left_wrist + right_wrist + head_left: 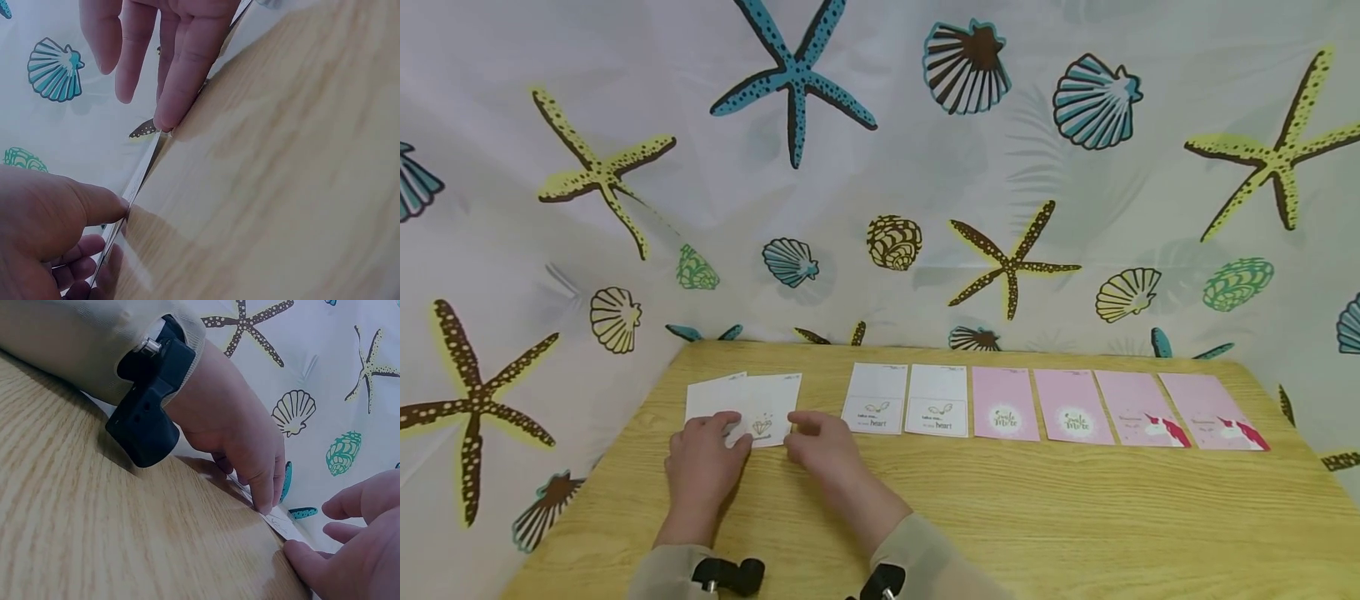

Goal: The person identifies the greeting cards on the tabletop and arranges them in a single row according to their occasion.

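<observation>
- The left hand (703, 462) lies on the near left corner of a white card with a gold diamond (769, 410); its fingers (259, 487) are curled down, tips pressing the card's thin edge to the bench (1000, 517).
- Whether the left thumb is under the card or only beside it cannot be told.
- The right hand (820, 446) sits just right of the left fingers, at the card's near right corner, its fingers (181, 87) fairly straight, one tip touching the card's edge.
- A second plain white card (711, 396) pokes out behind and left of the left fingers, partly under the diamond card.
- The diamond card is flat, stiff paper, rectangular, lying on the bench's left part between the two hands.
- To the right of the right fingers runs a row of rectangular cards: two white cards with a small heart motif (906, 400), then four pink cards (1116, 408), the last two with a unicorn print.
- The bench is light wood-grain laminate, smooth.
- Behind hangs a pale sheet (880, 167) printed with starfish and shells.
- Beige sleeves (925, 558) cover both wrists, each carrying a black camera mount.
</observation>
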Available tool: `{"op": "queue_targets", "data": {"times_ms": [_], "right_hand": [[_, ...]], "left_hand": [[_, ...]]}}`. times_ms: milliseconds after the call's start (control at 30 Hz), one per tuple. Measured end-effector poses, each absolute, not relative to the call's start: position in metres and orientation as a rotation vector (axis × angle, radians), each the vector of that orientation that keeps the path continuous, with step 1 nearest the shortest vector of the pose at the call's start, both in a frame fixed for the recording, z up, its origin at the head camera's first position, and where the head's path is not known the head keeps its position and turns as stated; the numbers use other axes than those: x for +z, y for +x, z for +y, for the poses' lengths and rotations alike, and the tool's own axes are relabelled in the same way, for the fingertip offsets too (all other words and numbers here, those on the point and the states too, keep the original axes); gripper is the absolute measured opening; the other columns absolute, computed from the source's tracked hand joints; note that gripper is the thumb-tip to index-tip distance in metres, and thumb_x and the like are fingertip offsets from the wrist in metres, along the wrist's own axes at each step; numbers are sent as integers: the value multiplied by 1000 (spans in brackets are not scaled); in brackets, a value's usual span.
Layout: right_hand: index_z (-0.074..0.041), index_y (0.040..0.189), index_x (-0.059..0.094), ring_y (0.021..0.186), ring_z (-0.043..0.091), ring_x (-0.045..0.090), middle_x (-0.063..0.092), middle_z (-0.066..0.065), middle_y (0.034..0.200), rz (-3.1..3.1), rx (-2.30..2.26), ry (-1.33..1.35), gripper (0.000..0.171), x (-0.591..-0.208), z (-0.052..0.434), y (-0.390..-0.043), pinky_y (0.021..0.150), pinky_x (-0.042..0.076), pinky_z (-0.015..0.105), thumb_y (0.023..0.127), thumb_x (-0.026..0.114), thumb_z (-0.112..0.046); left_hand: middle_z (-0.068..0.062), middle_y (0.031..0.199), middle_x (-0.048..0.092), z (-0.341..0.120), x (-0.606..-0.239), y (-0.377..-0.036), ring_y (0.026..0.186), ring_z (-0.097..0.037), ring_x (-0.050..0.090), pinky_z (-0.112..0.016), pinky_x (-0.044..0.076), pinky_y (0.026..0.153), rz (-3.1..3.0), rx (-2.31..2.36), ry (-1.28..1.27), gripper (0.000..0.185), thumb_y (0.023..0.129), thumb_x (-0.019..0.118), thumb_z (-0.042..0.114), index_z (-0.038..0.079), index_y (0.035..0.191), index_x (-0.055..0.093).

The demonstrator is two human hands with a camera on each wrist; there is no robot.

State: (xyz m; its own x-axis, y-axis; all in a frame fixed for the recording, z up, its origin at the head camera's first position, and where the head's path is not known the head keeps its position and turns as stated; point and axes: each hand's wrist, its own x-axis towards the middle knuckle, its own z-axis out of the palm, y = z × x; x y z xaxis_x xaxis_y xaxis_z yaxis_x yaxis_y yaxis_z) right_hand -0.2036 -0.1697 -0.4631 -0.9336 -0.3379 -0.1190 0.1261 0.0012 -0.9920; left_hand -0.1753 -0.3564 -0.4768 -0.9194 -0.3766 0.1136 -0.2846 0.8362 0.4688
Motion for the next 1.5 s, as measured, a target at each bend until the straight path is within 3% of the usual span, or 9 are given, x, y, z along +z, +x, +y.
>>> {"op": "queue_targets", "data": {"times_ms": [233, 500, 833, 1167, 1500], "right_hand": [[2, 141, 71, 112, 17, 64, 70, 15, 140, 1768, -2114, -209, 47, -468, -171, -205, 96, 55, 32, 95, 73, 0], [1, 142, 72, 109, 13, 66, 72, 11, 140, 1710, -2107, -268, 43, -469, -175, -206, 99, 57, 33, 99, 75, -4], [4, 146, 67, 103, 12, 66, 72, 12, 136, 1842, -1973, -370, 49, -469, -177, -204, 92, 58, 31, 99, 74, -4], [-1, 150, 66, 106, 24, 76, 73, 12, 134, 1876, -2034, -254, 51, -461, -174, -200, 94, 59, 35, 100, 73, -6], [-2, 152, 65, 110, 31, 76, 75, 15, 131, 1877, -2100, -196, 54, -453, -156, -202, 95, 58, 37, 98, 72, -4]], "left_hand": [[-37, 148, 52, -358, -478, -175, 133, -64, 45, -79, 39, 101, -2808, -668, 510, 46, 106, 71, 25, 0, 144, 66], [-37, 146, 54, -355, -475, -174, 132, -65, 46, -79, 40, 100, -2806, -658, 518, 45, 106, 72, 25, 0, 144, 67], [-38, 147, 53, -357, -475, -175, 133, -65, 46, -78, 40, 101, -2817, -670, 512, 47, 107, 69, 27, 0, 145, 66], [-37, 150, 53, -360, -468, -177, 134, -66, 46, -79, 40, 101, -2832, -643, 568, 49, 110, 63, 32, 2, 149, 63], [-28, 136, 70, -344, -460, -184, 123, -51, 65, -67, 48, 101, -2742, -900, 444, 50, 111, 60, 31, -1, 149, 62]]}}
